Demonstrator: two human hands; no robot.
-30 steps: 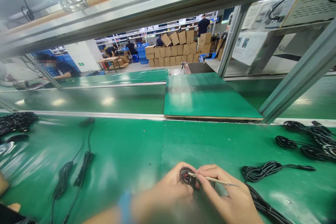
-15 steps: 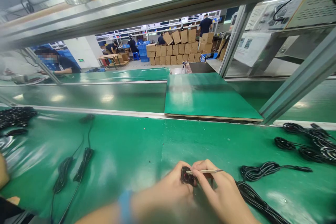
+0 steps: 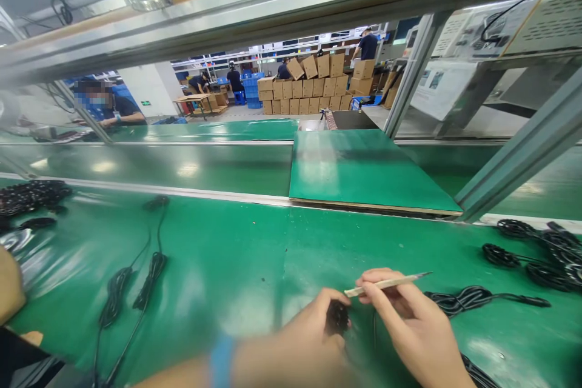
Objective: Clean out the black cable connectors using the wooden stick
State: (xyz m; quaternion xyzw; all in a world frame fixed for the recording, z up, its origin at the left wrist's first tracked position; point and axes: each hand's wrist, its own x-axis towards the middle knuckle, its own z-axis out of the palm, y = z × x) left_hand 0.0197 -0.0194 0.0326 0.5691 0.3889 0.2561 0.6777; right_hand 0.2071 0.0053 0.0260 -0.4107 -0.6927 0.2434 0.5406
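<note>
**Stick tip just above the black part**

The right hand [image 3: 409, 327] pinches a thin stick [image 3: 386, 283], its long axis pointing to 3 o'clock. At its 8 o'clock, the left hand [image 3: 300, 345] grips a small black part [image 3: 337, 317] above the green table [image 3: 236, 260].

Your small black connector [image 3: 337, 318] sits pinched upright at 6 o'clock, low over the green tabletop [image 3: 236, 260]. Your thin pale pick [image 3: 386, 283] lies nearly level, tip toward 3 o'clock, just above it.
</note>
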